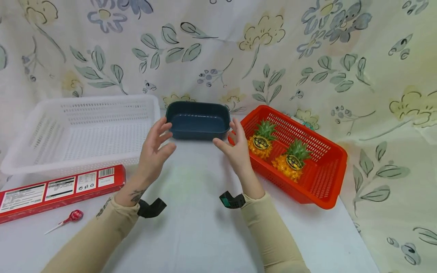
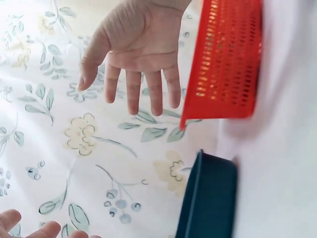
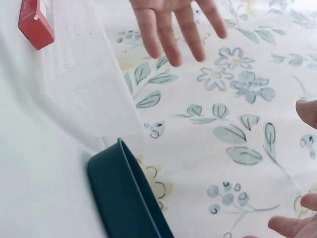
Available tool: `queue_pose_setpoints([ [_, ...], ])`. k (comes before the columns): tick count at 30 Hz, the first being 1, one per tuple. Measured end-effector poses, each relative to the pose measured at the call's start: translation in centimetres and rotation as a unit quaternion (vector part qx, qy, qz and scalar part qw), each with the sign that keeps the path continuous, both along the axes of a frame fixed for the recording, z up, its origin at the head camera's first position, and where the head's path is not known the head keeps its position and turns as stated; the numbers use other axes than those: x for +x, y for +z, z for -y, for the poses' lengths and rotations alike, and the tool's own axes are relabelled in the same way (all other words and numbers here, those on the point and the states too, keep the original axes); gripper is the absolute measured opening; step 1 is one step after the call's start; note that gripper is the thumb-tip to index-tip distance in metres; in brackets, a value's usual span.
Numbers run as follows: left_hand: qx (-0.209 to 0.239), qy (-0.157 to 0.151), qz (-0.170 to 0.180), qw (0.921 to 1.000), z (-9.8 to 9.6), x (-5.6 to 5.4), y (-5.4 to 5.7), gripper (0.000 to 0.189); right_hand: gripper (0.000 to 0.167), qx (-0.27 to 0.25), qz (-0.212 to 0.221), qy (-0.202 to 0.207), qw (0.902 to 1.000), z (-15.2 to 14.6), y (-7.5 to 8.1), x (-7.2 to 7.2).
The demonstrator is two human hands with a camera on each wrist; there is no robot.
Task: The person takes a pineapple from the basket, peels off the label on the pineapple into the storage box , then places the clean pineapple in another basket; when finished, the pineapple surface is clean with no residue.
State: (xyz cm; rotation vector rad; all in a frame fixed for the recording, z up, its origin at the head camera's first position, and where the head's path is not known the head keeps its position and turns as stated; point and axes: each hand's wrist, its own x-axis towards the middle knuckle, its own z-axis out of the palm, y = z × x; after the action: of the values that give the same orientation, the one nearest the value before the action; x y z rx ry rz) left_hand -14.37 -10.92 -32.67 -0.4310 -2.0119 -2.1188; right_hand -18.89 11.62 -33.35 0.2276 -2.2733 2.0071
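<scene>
Both hands hover over the table with fingers spread and nothing in them. In the head view the left hand (image 1: 152, 153) is in front of the left end of a dark blue-green rectangular dish (image 1: 198, 134). The right hand (image 1: 238, 149) is near the dish's right end, beside a red plastic basket (image 1: 321, 151). Two small pineapples (image 1: 261, 142) with green crowns and black-and-yellow labels lie in the basket. The left wrist view shows the right hand's open palm (image 2: 143, 49); the right wrist view shows the left hand's fingers (image 3: 168, 37) held straight.
A white perforated basket (image 1: 102, 140) stands at the back left. Before it lies a long red box (image 1: 65, 191) with white label panels, and nearer still a red lollipop (image 1: 75, 215) on a white stick. A flower-printed cloth (image 1: 211, 53) hangs behind the white table.
</scene>
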Motion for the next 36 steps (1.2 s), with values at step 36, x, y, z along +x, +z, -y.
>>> queue_pose_setpoints([
  [36, 0.214, 0.184, 0.18, 0.9422, 12.2, 7.0, -6.6, 0.061, 0.054, -0.043, 0.001, -0.006, 0.9991, -3.0, -2.1, 5.3],
])
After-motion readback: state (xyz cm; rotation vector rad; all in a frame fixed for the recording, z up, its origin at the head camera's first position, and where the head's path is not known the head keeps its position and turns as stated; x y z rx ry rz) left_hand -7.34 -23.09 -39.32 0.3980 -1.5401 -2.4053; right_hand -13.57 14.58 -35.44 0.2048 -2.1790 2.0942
